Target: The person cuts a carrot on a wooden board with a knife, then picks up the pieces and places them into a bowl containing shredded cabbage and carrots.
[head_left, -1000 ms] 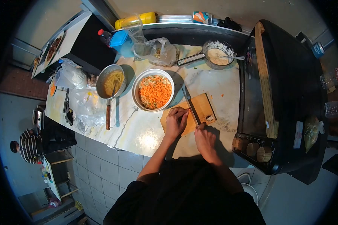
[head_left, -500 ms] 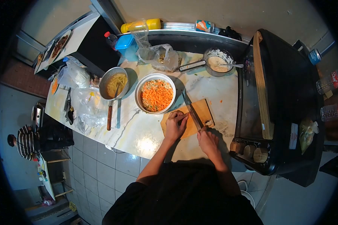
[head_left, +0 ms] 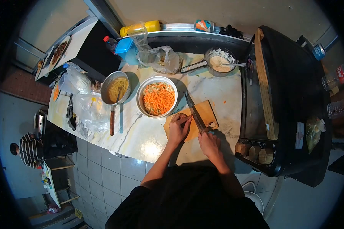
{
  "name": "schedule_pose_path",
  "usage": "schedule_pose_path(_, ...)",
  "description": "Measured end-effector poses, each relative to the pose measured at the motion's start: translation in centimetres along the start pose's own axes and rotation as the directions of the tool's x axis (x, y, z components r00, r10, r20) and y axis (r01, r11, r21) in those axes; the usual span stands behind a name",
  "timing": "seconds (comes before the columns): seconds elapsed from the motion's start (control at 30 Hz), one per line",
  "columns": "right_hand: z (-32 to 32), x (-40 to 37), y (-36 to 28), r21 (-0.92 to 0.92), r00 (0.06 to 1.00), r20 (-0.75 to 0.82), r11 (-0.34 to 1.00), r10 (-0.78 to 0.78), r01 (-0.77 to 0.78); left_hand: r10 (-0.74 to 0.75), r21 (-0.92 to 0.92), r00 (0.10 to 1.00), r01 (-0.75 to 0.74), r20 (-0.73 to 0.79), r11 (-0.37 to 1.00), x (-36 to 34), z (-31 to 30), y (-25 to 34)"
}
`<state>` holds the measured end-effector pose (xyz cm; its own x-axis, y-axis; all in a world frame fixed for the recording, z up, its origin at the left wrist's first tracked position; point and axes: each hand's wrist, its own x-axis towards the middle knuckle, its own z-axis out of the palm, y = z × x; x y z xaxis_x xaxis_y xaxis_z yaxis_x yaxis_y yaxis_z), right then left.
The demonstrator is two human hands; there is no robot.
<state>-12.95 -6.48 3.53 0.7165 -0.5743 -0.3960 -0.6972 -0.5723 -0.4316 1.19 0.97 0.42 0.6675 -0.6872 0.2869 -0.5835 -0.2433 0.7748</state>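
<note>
My right hand (head_left: pixel 209 143) is wrapped round the handle of a long kitchen knife (head_left: pixel 193 111), its blade slanting up and left across the orange-brown cutting board (head_left: pixel 205 112). On the board's left part, my left hand (head_left: pixel 178 127) has its fingers pinched together beside the blade. Whatever small piece they hold is too hidden to name. A pale scrap (head_left: pixel 212 124) lies on the board right of the knife. Just beyond my left hand stands a white bowl (head_left: pixel 140 102) filled with grated carrot (head_left: pixel 159 98) and paler shreds.
A pot (head_left: pixel 105 84) of yellow strips in liquid stands left of the bowl. Behind are plastic bags (head_left: pixel 168 59), a blue-lidded container (head_left: pixel 126 47) and a pan of batter (head_left: pixel 219 64). A black oven (head_left: pixel 290 103) borders the right. Another person (head_left: pixel 30 149) sits far left.
The knife handle and my right hand have shifted slightly left, towards my left hand. My left hand stays pinched in nearly the same spot. The whole view has tilted a little.
</note>
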Motion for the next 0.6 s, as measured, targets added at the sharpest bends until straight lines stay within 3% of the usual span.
schedule_pose_path(0.33, 1.9, 0.1, 0.3, -0.003, 0.999, -0.039, 0.999, 0.032, -0.032, -0.035, 0.000, 0.999, 0.035, 0.000, 0.999, 0.1, 0.0, 0.4)
schedule_pose_path(0.6, 1.4, 0.1, -0.2, 0.006, 0.997, -0.040, 0.998, 0.065, -0.065, 0.027, -0.014, 0.999, -0.027, -0.028, 1.000, 0.2, 0.1, 0.2)
